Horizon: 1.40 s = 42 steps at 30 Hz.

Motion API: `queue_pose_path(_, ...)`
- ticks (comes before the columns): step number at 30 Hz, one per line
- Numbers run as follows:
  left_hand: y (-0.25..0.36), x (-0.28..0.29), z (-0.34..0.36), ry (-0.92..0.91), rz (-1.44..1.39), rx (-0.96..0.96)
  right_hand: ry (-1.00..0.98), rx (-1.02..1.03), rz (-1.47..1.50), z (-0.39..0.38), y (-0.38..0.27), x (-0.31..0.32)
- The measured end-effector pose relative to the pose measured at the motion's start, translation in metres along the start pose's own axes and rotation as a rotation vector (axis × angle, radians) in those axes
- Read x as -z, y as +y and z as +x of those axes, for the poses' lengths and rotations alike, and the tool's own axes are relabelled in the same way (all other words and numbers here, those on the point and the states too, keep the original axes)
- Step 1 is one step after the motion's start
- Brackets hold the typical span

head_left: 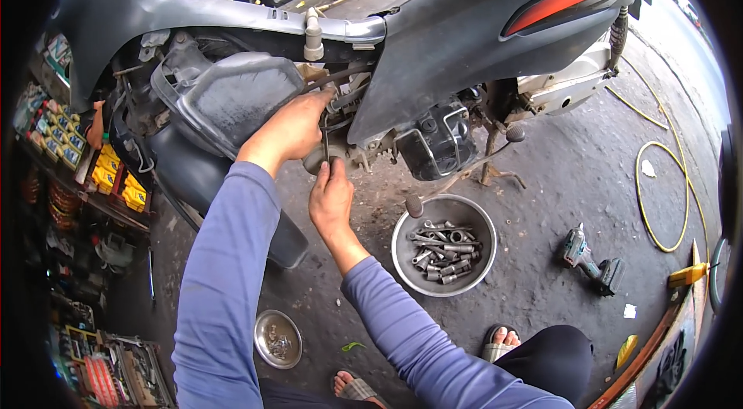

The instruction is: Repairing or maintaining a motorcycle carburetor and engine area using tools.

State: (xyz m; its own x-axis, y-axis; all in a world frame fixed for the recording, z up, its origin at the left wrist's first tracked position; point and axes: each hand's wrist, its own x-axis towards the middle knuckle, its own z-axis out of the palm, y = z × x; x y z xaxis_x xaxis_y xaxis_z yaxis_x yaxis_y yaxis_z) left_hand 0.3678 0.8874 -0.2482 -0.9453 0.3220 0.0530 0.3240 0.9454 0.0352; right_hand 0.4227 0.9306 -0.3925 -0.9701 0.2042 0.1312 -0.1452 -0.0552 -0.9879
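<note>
At the motorbike's (457,53) exposed middle, your right hand (331,196) points up, grip pinched round a slim tool (326,133) between your hands; your left hand (298,124) angles in above, its grip hidden, can't tell.

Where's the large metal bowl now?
In the head view, right of centre: the large metal bowl sits on the ground between the right sleeve and the cordless drill.

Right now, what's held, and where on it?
A slim dark rod, near its lower end, in the right hand. The left hand is by its upper part; any grip there is hidden.
</note>
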Motion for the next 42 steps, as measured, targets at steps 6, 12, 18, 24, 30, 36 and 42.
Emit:
queue_pose_path(6,0.002,0.001,-0.001,-0.003,-0.013,0.018,0.052,-0.076,0.040,-0.003,-0.009,-0.015)
queue_pose_path(12,0.002,0.000,-0.003,0.042,-0.015,-0.006,0.095,-0.203,0.110,0.004,-0.026,-0.036)
queue_pose_path(18,0.001,-0.003,-0.004,0.095,0.016,-0.049,-0.060,-0.294,0.356,0.004,-0.049,-0.041)
queue_pose_path(24,0.001,-0.006,-0.004,0.119,0.000,-0.053,-0.286,-0.452,0.415,0.017,-0.058,-0.011)
queue_pose_path(30,0.003,-0.005,-0.006,0.153,-0.044,-0.064,-0.425,-0.503,0.554,0.036,-0.063,0.003)
queue_pose_path(36,0.005,0.000,0.000,0.061,-0.174,0.038,-0.399,-0.576,0.506,0.036,-0.060,0.005)
queue_pose_path(42,0.009,0.001,0.005,0.032,-0.053,0.081,-0.521,-0.474,0.213,0.043,-0.060,0.008)
